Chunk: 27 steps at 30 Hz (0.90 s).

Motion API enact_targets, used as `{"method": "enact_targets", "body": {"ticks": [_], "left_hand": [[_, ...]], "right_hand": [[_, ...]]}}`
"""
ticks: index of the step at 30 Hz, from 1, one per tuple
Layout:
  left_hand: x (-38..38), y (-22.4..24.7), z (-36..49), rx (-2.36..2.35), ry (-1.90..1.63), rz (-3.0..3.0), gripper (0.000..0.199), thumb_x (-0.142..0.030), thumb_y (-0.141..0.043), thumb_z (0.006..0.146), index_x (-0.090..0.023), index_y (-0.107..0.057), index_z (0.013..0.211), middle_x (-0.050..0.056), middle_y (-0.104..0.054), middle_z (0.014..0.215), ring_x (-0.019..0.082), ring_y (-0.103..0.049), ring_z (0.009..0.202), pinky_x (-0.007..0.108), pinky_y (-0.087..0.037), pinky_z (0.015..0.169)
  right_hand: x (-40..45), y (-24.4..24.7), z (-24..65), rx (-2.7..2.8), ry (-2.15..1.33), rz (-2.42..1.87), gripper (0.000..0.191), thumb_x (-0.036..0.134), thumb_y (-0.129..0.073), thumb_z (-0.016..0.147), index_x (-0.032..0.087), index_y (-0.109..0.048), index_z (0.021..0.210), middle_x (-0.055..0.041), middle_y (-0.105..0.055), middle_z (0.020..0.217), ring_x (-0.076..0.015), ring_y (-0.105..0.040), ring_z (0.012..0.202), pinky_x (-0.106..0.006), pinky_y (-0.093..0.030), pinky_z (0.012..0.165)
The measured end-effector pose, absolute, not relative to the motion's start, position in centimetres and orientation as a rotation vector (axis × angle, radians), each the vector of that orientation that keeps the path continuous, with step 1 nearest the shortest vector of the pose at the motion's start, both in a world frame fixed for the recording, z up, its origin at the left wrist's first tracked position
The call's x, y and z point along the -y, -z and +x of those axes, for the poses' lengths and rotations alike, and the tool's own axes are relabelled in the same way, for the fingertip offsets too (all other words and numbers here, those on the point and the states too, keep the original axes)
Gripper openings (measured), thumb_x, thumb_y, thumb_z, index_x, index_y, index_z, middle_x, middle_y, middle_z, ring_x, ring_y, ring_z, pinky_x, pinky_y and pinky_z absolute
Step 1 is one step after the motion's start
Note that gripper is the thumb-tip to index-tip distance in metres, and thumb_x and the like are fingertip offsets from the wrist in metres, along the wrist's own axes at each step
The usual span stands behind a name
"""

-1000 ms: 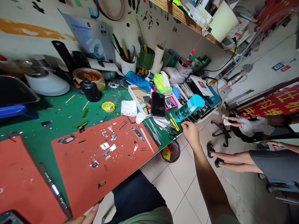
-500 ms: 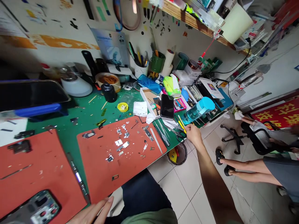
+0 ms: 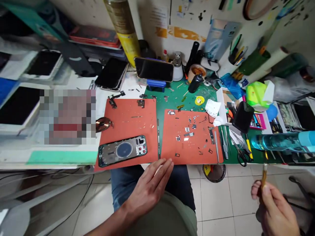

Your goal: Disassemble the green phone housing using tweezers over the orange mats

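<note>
In my right hand [image 3: 278,200], held upright off the table's front edge, is a slim amber-brown stick-like tool [image 3: 264,177] with a pale tip; its exact kind is unclear. My left hand [image 3: 155,183] is empty, fingers stretched out and close together at the table edge, near the gap between two orange-red mats. On the left mat [image 3: 125,126] lies an opened phone housing [image 3: 123,150] with a round coil area. The right mat [image 3: 169,144] carries several small phone parts [image 3: 189,134]. A pen-like tool [image 3: 158,139] lies between the mats.
Black scissors [image 3: 243,159], a yellow-handled tool [image 3: 249,147] and a blue bottle [image 3: 275,141] lie at the right. Behind are a phone on a blue stand [image 3: 156,86], a dark bottle [image 3: 195,83] and a parts tray [image 3: 221,109]. A bin [image 3: 214,173] stands below.
The view has swung left, showing more of the left table. My right hand has drawn back from the table edge by the scissors and now holds the amber-brown tool.
</note>
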<state>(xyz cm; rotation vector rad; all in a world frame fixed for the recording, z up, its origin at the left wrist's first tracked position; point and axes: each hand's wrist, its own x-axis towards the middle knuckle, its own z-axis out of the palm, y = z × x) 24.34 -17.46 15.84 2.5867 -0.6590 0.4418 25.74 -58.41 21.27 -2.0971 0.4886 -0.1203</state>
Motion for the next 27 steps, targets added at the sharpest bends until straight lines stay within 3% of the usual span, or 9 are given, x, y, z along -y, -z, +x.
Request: {"method": "enact_targets", "body": {"ticks": [3,7,14,27], "left_hand": [[18.1,-15.6,24.5,0.655,-0.480,2.605,0.045,0.000,-0.063,0.103,-0.001,-0.064,0.148,0.017,-0.074,0.148,0.039,-0.060,0.141,0.050,-0.051,0.114],[18.8,-15.1,24.8,0.644,-0.496,2.574,0.044,0.000,-0.063,0.103,0.002,-0.065,0.147,0.019,-0.073,0.149,0.041,-0.058,0.144,0.054,-0.048,0.118],[19.2,-15.2,25.0,0.620,-0.506,2.508,0.046,0.001,-0.060,0.102,0.005,-0.063,0.148,0.021,-0.072,0.150,0.040,-0.057,0.144,0.053,-0.044,0.124],[19.5,-14.9,25.5,0.615,-0.528,2.469,0.044,0.002,-0.066,0.099,0.006,-0.067,0.143,0.021,-0.073,0.147,0.039,-0.059,0.144,0.052,-0.048,0.123]], "right_hand": [[54.2,-20.6,24.2,-0.395,-0.054,-2.000,0.033,0.054,-0.067,0.104,0.022,-0.074,0.109,-0.0057,-0.070,0.089,-0.0225,-0.066,0.081,-0.033,-0.054,0.074],[49.0,-19.9,26.0,-0.078,-0.198,-2.219,0.029,0.044,-0.059,0.110,0.024,-0.076,0.123,-0.0093,-0.075,0.110,-0.0256,-0.071,0.106,-0.034,-0.057,0.089],[46.1,-19.5,29.9,0.352,-0.080,-2.314,0.020,0.022,-0.059,0.111,0.023,-0.079,0.115,-0.0015,-0.064,0.083,-0.0164,-0.060,0.073,-0.026,-0.050,0.065],[45.2,-19.7,30.9,0.380,-0.127,-2.361,0.021,0.021,-0.059,0.111,0.023,-0.080,0.115,-0.0032,-0.067,0.085,-0.0185,-0.066,0.073,-0.028,-0.051,0.061]]}}
